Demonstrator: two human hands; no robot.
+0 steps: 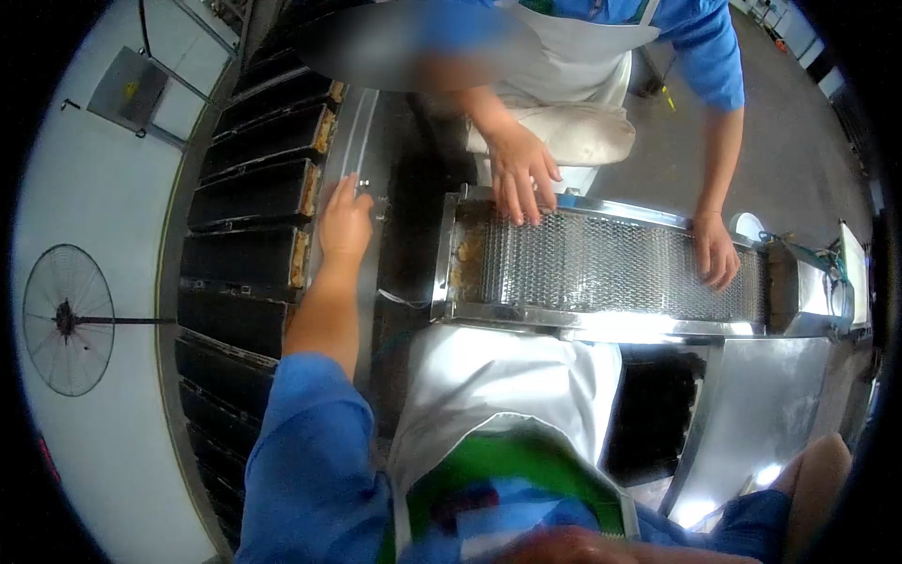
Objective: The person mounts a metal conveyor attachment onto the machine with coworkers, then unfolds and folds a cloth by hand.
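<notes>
My left hand [347, 224] reaches out over a long metal rail [357, 127]. Its fingers point forward along the rail with the thumb apart, and I see nothing held. Just left of it stands a row of black, box-like moulds [240, 193] with yellowish-brown material [308, 188] at their near ends. My right arm [816, 479] is bent at the lower right. A blurred patch of skin at the bottom edge may be my right hand [564, 545]; its fingers cannot be made out. Before me lies a metal mesh conveyor belt [620, 263], with yellowish-brown bits [468, 254] at its left end.
Across the belt stands a co-worker in a blue shirt and white apron [583, 56]. One of their hands [521, 174] hangs over the belt's far edge; the other hand [716, 252] is over its right part. A wall fan [68, 320] is at left, a metal housing [799, 287] at right.
</notes>
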